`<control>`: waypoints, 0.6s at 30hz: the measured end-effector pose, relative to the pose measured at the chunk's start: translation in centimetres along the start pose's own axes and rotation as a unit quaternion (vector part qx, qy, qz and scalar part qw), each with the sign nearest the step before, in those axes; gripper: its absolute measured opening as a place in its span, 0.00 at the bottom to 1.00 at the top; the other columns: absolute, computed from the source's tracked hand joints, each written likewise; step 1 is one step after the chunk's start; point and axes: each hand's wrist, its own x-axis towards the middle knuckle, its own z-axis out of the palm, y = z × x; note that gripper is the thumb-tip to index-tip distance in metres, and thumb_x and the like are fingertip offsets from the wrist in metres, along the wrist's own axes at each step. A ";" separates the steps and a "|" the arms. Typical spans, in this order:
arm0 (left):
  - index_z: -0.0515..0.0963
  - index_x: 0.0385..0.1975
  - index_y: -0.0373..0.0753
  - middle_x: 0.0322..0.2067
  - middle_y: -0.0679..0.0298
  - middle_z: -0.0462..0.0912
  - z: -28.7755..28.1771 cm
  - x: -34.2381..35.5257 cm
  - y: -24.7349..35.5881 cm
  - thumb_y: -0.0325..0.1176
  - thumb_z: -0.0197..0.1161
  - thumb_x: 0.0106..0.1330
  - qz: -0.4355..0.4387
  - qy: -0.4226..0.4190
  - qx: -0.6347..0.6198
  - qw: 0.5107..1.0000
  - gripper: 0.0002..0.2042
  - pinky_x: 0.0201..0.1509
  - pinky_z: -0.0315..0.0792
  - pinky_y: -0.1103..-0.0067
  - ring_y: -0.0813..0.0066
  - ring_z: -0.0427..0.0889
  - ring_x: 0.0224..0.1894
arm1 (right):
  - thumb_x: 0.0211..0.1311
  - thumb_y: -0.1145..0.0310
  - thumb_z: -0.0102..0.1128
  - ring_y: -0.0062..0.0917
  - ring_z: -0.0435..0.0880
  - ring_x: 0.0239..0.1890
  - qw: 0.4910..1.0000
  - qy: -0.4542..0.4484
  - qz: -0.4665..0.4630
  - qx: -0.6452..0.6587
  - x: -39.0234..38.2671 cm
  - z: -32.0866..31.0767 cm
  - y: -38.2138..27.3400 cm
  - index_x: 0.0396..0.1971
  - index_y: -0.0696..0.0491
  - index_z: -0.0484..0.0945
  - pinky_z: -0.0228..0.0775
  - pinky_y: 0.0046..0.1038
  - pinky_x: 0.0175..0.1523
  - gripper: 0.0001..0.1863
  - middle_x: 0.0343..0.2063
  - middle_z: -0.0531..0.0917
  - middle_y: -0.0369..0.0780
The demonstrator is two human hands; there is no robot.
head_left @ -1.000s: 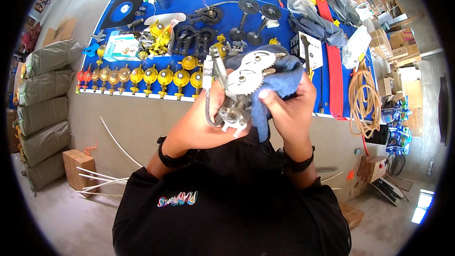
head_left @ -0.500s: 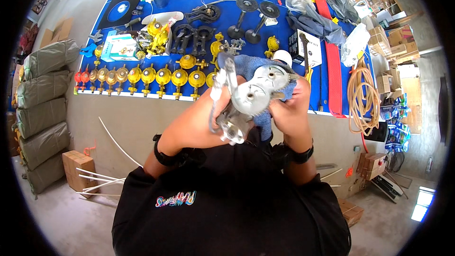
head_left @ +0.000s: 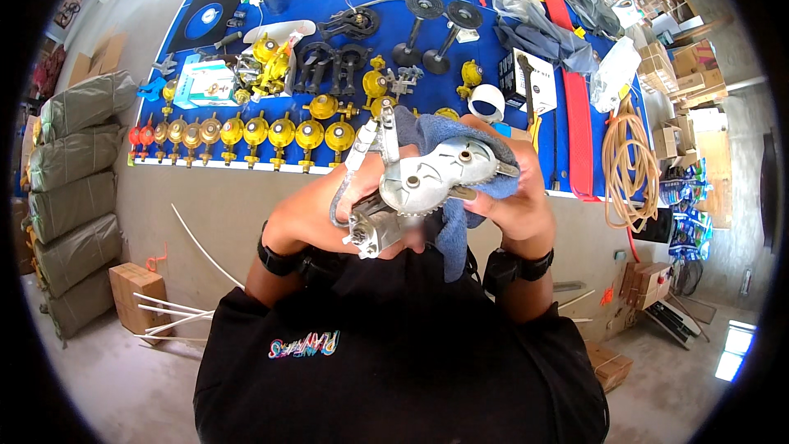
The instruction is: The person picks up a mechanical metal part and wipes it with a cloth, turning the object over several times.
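Observation:
Close in front of my chest is a silvery cast-metal gas fitting (head_left: 434,178), two-lobed, with two round holes in its face. A narrow arm, a bent dark hose or wire, and a threaded-looking end stick out on its left. My left hand (head_left: 316,218) is closed around the fitting's left and lower side, fingers partly hidden behind it. A blue cloth (head_left: 454,238) is bunched behind the metal and hangs below it. My right hand (head_left: 526,189) is closed on the cloth and presses it to the fitting's right end, thumb in front.
On the blue table (head_left: 329,20), yellow gas regulators (head_left: 281,133) stand in a row along the near edge. Behind them are black burner parts (head_left: 424,25), a white roll (head_left: 486,103) and a boxed item (head_left: 526,82). A tan hose coil (head_left: 631,160) hangs at the right; wrapped bundles (head_left: 74,185) are stacked left.
The fitting has turned and shifted slightly right, its face now sharper. My right hand has moved right and down with the cloth, uncovering the white roll. My left hand has shifted left.

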 end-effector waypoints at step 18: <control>0.67 0.57 0.34 0.42 0.61 0.80 -0.2 1.5 -0.4 0.29 0.74 0.48 0.066 0.018 0.088 0.994 0.33 0.48 0.72 0.77 0.75 0.78 0.44 | 0.45 0.78 0.73 0.20 0.79 0.45 0.995 -0.005 0.050 0.089 -0.4 -1.4 1.9 0.44 0.61 0.80 0.69 0.24 0.53 0.22 0.43 0.83 0.39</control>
